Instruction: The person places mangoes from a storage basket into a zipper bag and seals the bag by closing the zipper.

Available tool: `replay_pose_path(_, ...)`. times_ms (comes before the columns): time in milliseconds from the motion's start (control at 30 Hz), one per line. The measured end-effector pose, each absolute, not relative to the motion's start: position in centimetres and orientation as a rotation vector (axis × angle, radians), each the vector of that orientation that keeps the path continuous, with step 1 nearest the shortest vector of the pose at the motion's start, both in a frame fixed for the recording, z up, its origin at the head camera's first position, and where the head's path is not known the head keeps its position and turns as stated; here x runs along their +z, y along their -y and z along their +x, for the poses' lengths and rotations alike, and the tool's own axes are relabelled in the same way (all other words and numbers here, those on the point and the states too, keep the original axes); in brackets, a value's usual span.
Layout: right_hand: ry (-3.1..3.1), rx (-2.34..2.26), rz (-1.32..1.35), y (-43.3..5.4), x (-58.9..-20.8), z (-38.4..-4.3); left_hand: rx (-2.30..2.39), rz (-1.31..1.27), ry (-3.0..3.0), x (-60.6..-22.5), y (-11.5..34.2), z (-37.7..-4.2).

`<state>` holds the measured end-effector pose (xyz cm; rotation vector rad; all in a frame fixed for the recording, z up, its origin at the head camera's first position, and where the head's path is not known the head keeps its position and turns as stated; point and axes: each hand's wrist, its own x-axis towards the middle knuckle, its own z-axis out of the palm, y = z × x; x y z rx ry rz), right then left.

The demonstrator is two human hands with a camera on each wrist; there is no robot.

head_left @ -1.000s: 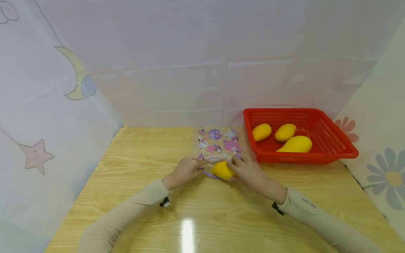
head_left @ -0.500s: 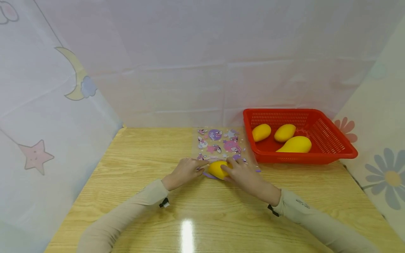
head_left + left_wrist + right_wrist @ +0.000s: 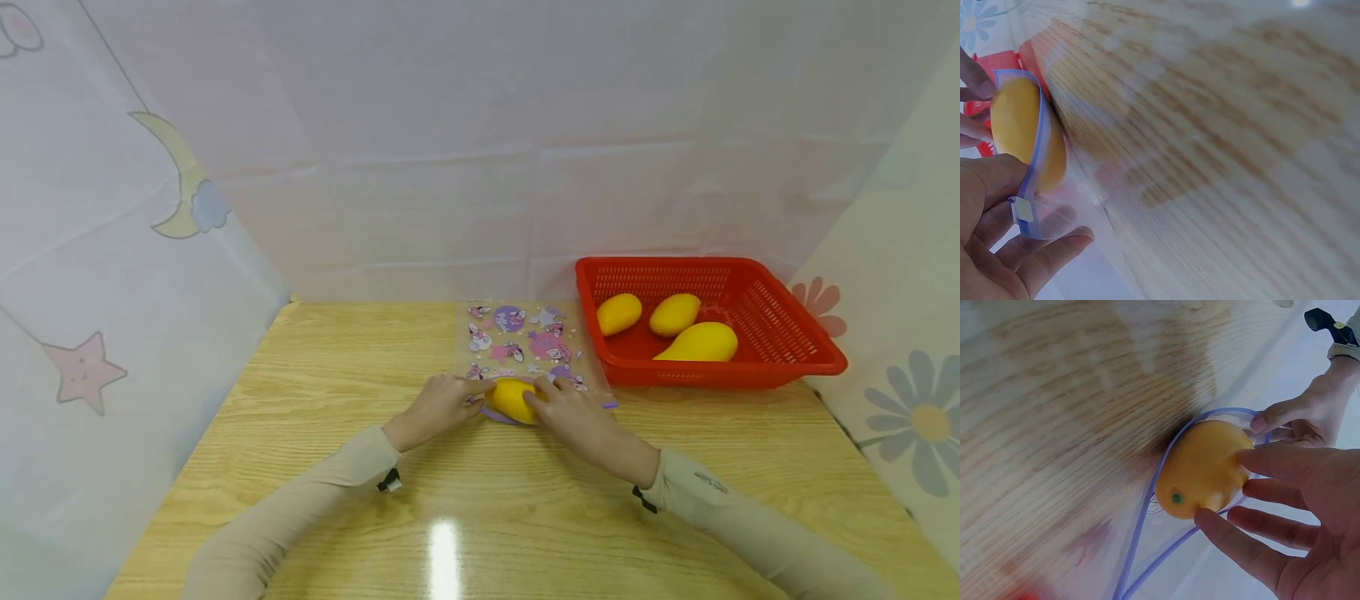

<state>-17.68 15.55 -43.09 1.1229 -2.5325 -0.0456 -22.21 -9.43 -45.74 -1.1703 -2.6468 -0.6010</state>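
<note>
A yellow mango [image 3: 510, 400] lies in the mouth of a clear zip bag [image 3: 501, 351] printed with pink and purple figures. The right hand [image 3: 579, 423] holds the mango by its right end, fingertips spread over it; a green dot [image 3: 1177, 498] shows on that end. At the left end of the mouth, the left hand [image 3: 441, 405] pinches the bag's purple-edged rim beside a white slider [image 3: 1022, 209]. In the left wrist view, part of the mango shows through the plastic. The bag lies flat on the table behind the mouth.
To the right of the bag stands a red basket [image 3: 720, 375] with 3 yellow mangoes inside. Its left side is close to the bag's right edge. Behind the wooden table [image 3: 337, 350] hangs a pale printed cloth [image 3: 412, 225].
The right hand has moved left with the mango, bringing it further into the bag's mouth. The bag's right purple corner has come into view. The left hand stays in place.
</note>
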Motion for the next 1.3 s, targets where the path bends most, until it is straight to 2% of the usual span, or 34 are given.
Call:
replay_pose_path(667,2.473,-0.194,1.132,-15.3,-43.6,-18.5,-0.586,-1.169,2.639,-45.9,9.4,-22.2)
replay_pose_path(1300,2.423,-0.206,1.087,-16.5,-42.2,-18.7,-0.607,-1.17,2.623,-45.9,9.5,-22.3)
